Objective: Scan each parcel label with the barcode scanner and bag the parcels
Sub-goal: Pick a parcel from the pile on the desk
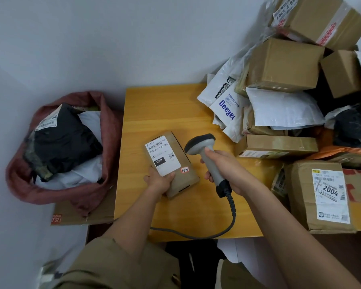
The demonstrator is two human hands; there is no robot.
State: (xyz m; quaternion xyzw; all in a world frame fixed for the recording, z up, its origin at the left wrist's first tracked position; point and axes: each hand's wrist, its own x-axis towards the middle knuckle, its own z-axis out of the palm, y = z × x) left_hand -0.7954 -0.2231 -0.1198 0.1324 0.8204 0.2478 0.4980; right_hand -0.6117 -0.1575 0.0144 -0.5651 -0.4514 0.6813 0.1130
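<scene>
A small flat brown parcel [180, 155] with a white label [162, 155] lies above the wooden table [161, 109]. My left hand [159, 181] grips its near end, thumb on the label. My right hand [225, 168] grips the handle of a grey barcode scanner [199, 143], whose head points toward the parcel's label from the right. A coiled cable [231, 207] runs from the scanner across the table's front edge. A red-brown sack [108, 126] stands open on the floor at the left, holding black and white parcels.
A heap of cardboard boxes [283, 65] and white mailer bags [283, 109] fills the table's right side. A large labelled box [321, 195] sits at the near right. A flattened carton [86, 213] lies under the sack. White walls close the corner.
</scene>
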